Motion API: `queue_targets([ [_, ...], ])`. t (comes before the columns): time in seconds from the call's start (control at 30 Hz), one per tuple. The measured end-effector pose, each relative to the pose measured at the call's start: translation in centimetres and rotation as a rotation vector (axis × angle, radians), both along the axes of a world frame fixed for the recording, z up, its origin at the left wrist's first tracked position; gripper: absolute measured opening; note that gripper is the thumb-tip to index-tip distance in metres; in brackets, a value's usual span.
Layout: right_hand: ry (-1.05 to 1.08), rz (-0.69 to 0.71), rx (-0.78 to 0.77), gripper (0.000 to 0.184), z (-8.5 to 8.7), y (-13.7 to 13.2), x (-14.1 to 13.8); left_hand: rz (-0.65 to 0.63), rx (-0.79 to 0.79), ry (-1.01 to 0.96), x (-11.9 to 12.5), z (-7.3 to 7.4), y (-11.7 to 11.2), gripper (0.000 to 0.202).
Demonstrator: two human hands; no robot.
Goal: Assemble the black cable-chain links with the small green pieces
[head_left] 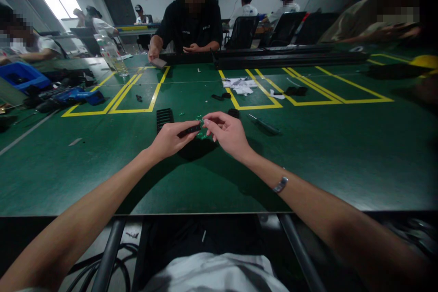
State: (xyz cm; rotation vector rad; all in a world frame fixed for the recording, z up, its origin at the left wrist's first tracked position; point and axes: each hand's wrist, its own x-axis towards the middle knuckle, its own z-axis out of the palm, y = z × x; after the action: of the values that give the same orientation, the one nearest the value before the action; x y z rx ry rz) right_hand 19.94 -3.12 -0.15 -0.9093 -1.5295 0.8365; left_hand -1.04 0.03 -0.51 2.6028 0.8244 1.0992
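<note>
Between the thumb and fingers of my left hand (pixel 167 139) is a small, dark, narrow black part (pixel 190 130), held just above the table. My right hand (pixel 228 133) meets its right end with thumb and forefinger pinched together. Whatever that pinch holds is too small to make out. Several shiny green bits (pixel 203 136) show on the table between and behind my fingers. Beyond my left hand lies a black slotted block (pixel 164 117). A smaller black piece (pixel 233 112) sits just past my right hand, partly covered by it.
A slim pointed tool with a dark handle (pixel 266 125) lies to the right. White paper scraps (pixel 239 85) rest among the yellow tape outlines. At left are a blue power tool (pixel 80 96), a blue bin (pixel 22 76) and a plastic bottle (pixel 114 57). Opposite sits a person (pixel 191 27).
</note>
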Motion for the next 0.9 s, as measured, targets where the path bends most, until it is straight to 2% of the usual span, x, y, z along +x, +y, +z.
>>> queue_targets([
  [0.9, 0.018, 0.041, -0.028, 0.024, 0.12, -0.3, -0.21, -0.008, -0.015, 0.028, 0.01, -0.03, -0.14, 0.033],
])
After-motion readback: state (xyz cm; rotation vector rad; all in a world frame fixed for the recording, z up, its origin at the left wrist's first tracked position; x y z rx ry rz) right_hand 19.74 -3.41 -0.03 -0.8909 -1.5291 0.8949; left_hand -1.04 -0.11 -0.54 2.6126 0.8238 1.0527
